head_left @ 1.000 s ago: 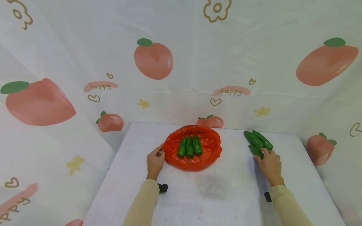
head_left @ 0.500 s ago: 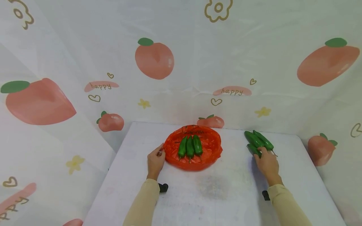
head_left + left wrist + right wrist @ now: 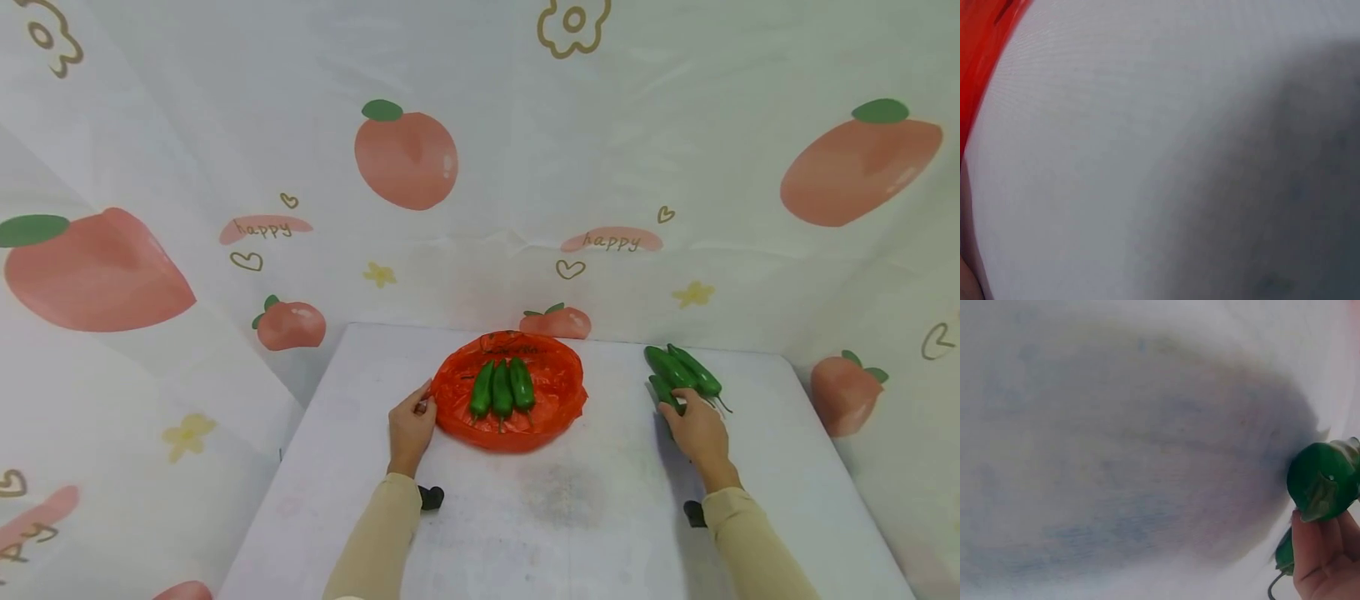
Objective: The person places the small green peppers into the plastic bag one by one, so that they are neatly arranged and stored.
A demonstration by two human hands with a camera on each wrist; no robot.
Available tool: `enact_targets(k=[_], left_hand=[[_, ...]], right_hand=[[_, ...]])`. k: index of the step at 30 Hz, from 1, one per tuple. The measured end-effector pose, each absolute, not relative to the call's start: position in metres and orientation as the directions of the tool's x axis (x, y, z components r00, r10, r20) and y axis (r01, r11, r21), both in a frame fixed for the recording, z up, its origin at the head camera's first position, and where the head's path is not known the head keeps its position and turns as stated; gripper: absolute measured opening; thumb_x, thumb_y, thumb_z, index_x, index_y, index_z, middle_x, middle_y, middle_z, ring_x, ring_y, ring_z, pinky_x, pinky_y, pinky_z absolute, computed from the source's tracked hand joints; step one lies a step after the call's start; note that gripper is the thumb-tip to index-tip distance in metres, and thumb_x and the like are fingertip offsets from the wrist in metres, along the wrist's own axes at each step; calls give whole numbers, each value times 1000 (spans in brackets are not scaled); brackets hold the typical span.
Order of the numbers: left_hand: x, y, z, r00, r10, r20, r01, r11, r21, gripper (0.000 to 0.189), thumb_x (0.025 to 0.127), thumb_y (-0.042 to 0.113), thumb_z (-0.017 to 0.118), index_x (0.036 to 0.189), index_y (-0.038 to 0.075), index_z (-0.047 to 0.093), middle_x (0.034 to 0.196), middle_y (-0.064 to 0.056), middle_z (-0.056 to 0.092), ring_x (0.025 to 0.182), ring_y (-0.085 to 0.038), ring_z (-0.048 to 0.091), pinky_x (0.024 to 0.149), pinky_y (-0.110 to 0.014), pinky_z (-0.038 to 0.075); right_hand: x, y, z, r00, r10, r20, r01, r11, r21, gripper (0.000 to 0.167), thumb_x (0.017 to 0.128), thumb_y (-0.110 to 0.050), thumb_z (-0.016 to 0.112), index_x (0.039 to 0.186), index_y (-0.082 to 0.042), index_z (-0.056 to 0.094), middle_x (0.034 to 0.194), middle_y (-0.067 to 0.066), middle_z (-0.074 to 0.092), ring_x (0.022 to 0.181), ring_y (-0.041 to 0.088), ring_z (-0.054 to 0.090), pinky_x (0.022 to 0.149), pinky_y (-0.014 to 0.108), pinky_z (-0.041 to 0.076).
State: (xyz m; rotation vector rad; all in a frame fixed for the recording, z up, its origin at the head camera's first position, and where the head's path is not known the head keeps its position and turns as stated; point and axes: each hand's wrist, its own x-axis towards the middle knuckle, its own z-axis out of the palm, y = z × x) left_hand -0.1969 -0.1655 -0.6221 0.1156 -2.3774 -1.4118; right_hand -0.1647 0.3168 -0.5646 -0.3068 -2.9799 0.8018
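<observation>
Green peppers, six, with red tray (image 3: 558, 392) and two hands, on a white table (image 3: 566, 546).
We list three peppers (image 3: 502, 390) side by side in the tray, near the table's far edge and left of its middle; black lettering on the red plastic is too small for us to read. The left hand (image 3: 411, 427) pinches the tray's left rim, and its wrist view gives us only a cut-off red strip. Toward the far right corner, the right hand (image 3: 700, 429) grips one pepper (image 3: 660, 387), partly covered by its fingers; just beyond lie two loose peppers (image 3: 670, 369), lower ends partly hidden. Black pieces (image 3: 431, 497) show at both cuffs, mostly concealed. The table's near edge falls out of view.
</observation>
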Motion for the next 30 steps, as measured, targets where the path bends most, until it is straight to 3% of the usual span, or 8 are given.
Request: enact_targets(k=[6, 15, 30], left_hand=[[-197, -167, -624, -931, -255, 262, 107, 496, 862, 37, 95, 9, 65, 130, 19, 72, 107, -8, 78, 76, -15, 58, 63, -16, 47], [-201, -171, -631, -919, -262, 293, 131, 499, 856, 37, 94, 9, 65, 128, 22, 73, 102, -6, 78, 74, -16, 57, 62, -18, 47], [-199, -169, -629, -929, -255, 269, 125, 470, 874, 37, 95, 11, 64, 129, 22, 72, 105, -7, 78, 76, -17, 58, 63, -17, 48]], right_hand=[[-168, 314, -559, -976, 209, -55, 205, 819, -536, 52, 102, -31, 59, 139, 5, 51, 122, 38, 64, 98, 47, 68, 71, 49, 56], [-176, 301, -551, -968, 241, -75, 239, 779, -580, 55, 104, -36, 54, 143, 2, 50, 131, 35, 62, 112, 47, 65, 85, 53, 56], [-181, 281, -541, -977, 212, -19, 171, 725, -667, 49, 102, -31, 59, 136, 4, 57, 122, 36, 67, 105, 46, 69, 85, 52, 58]])
